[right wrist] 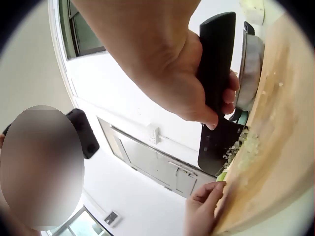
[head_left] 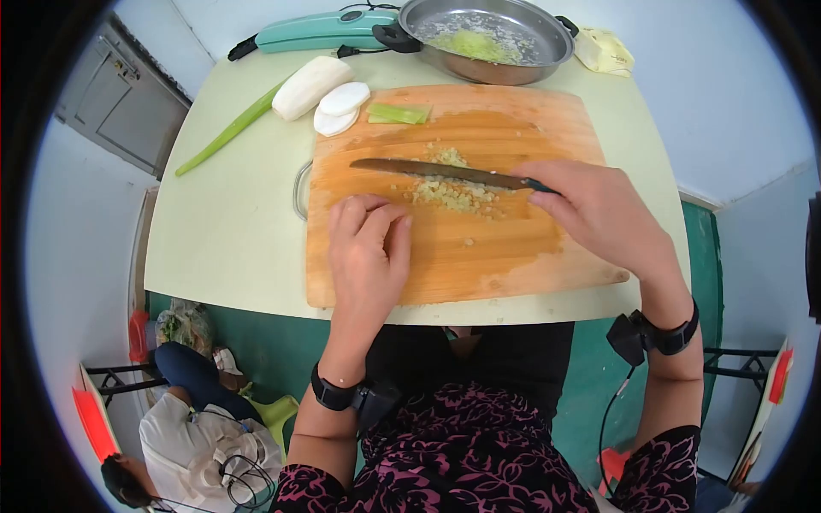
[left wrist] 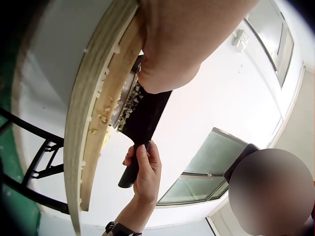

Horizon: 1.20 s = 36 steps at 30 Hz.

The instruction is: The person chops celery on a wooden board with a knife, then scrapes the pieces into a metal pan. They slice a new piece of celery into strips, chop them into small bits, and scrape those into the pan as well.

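My right hand (head_left: 590,205) grips the black handle of a cleaver (head_left: 428,168), its blade held edge-down over the wooden cutting board (head_left: 530,248). Finely chopped pale green bits (head_left: 457,197) lie in a small heap under and in front of the blade. More of them cling to the blade face (left wrist: 150,115) in the left wrist view. My left hand (head_left: 372,252) rests at the board's left side, fingers loosely curled, fingertips close to the heap. Nothing shows between its fingers. Two short green stalk pieces (head_left: 398,114) lie at the board's far edge.
Left of the board are a peeled white radish (head_left: 310,88), white round slices (head_left: 345,98) and a long green stalk (head_left: 227,135). Behind stand a steel pan (head_left: 530,73) with green shreds, a teal appliance (head_left: 316,32) and a yellow packet (head_left: 604,51). Another person (head_left: 184,436) sits at lower left.
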Tool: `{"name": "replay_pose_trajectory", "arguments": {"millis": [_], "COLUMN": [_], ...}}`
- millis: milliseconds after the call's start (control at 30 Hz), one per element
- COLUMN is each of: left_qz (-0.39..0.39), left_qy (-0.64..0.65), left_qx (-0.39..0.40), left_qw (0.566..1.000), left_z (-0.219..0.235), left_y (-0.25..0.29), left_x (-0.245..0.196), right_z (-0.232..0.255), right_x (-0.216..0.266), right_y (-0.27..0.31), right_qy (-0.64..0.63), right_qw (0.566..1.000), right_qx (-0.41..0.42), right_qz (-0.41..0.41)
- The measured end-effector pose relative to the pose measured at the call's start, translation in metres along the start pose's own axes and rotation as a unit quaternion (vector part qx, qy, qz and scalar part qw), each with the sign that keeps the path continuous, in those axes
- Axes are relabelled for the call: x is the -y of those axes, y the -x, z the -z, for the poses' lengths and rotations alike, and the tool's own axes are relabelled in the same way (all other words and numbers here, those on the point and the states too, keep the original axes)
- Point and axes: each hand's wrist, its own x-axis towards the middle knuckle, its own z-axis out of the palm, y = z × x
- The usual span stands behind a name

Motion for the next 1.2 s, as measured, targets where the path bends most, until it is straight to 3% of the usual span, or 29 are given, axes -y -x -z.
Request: {"name": "replay_pose_trajectory", "arguments": {"millis": [133,333,433,533,633,733,833,1033,1133,1200], "left_qz": [0.018,0.012,-0.016,-0.026,-0.020,-0.023,-0.020,-0.014,-0.021,-0.027], "left_qy": [0.038,0.040,0.037,0.018,0.014,0.016,0.017,0.026,0.021,0.019], "left_qx": [-0.036,0.001,0.039,0.058,0.066,0.071,0.074,0.064,0.060,0.067], "left_qw": [0.998,0.999,0.998,0.998,0.998,0.997,0.997,0.997,0.998,0.997], "left_z": [0.000,0.003,0.000,-0.003,-0.001,-0.001,-0.001,-0.001,-0.002,-0.001], "left_y": [0.002,0.003,0.001,-0.002,-0.003,-0.003,-0.002,-0.001,-0.002,-0.003], "left_x": [-0.003,-0.007,-0.004,-0.005,-0.006,-0.008,-0.008,-0.006,-0.005,-0.007], "right_z": [0.008,0.000,-0.012,-0.015,-0.005,-0.016,-0.012,-0.003,-0.012,-0.012], "right_x": [-0.010,-0.024,-0.035,-0.041,-0.034,-0.039,-0.038,-0.024,-0.031,-0.028], "right_y": [-0.008,-0.020,-0.027,-0.030,-0.037,-0.039,-0.036,-0.032,-0.029,-0.027], "right_qy": [0.004,-0.021,-0.028,0.021,-0.022,0.032,0.010,0.043,-0.028,-0.009], "right_qw": [1.000,0.996,0.998,0.999,0.998,0.999,0.999,0.997,0.999,1.000], "right_qx": [0.006,0.022,-0.052,-0.047,-0.054,0.012,-0.028,0.060,-0.006,0.010], "right_qz": [-0.008,-0.078,-0.019,-0.005,-0.010,0.011,0.013,-0.021,0.015,-0.008]}}
